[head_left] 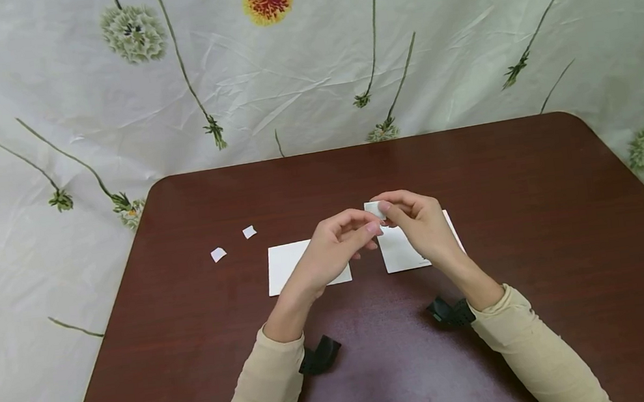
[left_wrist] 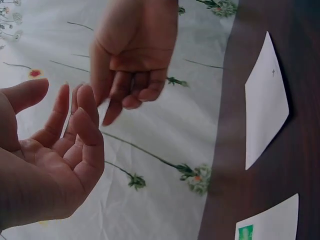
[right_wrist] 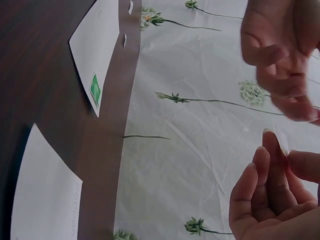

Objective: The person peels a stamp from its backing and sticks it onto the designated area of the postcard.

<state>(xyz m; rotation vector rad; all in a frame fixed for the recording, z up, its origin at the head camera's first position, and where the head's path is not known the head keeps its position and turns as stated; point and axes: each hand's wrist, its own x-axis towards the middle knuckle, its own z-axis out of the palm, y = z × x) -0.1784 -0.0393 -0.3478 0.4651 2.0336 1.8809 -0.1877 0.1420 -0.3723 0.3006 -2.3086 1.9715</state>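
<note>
My right hand [head_left: 421, 223] pinches a small white paper square [head_left: 372, 207] between thumb and fingers. In the right wrist view the paper square [right_wrist: 281, 139] appears edge-on and thin at the fingertips. Close beside it is my left hand [head_left: 335, 245], its fingers loosely bent and the thumb apart from them in the left wrist view, with nothing in its grasp. Beneath the hands lie two white postcard-sized sheets, a left sheet [head_left: 286, 265] and a right sheet [head_left: 401, 253], each partly covered. A green stamp [right_wrist: 95, 90] shows at one corner of the left sheet.
Two small white paper scraps, a nearer scrap [head_left: 218, 254] and a farther scrap [head_left: 249, 231], lie left of the sheets. Everything rests on a dark red-brown table [head_left: 536, 218]. Behind it hangs a pale flower-printed cloth [head_left: 297, 79].
</note>
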